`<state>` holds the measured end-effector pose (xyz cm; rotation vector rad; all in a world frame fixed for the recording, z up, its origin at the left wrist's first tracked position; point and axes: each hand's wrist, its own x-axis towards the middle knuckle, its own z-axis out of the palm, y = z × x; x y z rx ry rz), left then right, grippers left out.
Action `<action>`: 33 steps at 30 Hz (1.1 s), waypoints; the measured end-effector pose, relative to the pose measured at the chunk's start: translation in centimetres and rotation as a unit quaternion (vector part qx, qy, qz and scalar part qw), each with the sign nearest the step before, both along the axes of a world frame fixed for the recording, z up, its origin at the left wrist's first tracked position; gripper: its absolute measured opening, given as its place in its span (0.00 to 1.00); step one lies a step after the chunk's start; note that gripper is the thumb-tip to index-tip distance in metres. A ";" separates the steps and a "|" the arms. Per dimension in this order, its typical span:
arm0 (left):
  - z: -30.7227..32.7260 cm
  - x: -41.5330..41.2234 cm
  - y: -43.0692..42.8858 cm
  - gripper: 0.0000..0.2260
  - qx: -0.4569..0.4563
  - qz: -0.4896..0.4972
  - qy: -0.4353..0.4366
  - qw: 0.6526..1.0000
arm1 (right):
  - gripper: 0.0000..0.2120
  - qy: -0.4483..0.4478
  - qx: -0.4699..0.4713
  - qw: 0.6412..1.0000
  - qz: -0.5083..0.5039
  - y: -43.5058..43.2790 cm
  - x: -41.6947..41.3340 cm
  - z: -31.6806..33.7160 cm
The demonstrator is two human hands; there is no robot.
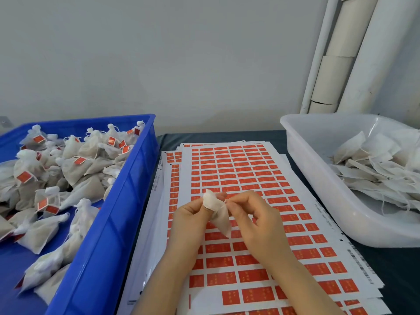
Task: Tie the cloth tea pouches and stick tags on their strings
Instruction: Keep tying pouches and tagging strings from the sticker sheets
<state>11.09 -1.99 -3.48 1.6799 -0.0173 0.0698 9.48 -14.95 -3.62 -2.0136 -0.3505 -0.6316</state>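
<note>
Cinching the pouch (219, 218) is the step in hand, I judge. My left hand (191, 221) grips its gathered neck. My right hand (252, 221) pinches beside it, presumably on the string, too fine to see. Both hover over the tag sheets (227, 160), between crate (136, 178) and tub (313, 173). I'd keep the neck bunched, pull snug, and leave a free tail for the tag.
</note>
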 end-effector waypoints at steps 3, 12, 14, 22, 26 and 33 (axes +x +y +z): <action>0.3 -0.2 0.0 0.10 0.019 -0.034 -0.009 0.999 | 0.04 0.004 0.011 1.000 -0.016 -0.2 0.1 0.3; 0.5 -0.1 0.4 0.09 -0.021 -0.095 0.010 0.995 | 0.14 -0.033 -0.018 0.999 -0.010 -0.7 0.0 0.0; 0.5 -0.1 0.4 0.09 -0.020 -0.100 0.013 0.995 | 0.16 -0.024 -0.017 0.999 -0.016 -0.6 0.1 0.0; 0.1 0.1 0.1 0.04 -0.020 -0.083 0.008 0.996 | 0.05 0.028 0.019 0.999 -0.016 -0.2 -0.1 0.1; -0.3 0.4 0.3 0.11 -0.019 -0.035 0.030 0.999 | 0.12 0.019 0.025 0.998 0.061 0.1 -0.3 0.3; -0.6 0.6 0.2 0.09 -0.040 -0.010 0.069 0.997 | 0.06 0.016 0.040 0.998 0.052 0.1 -0.2 0.2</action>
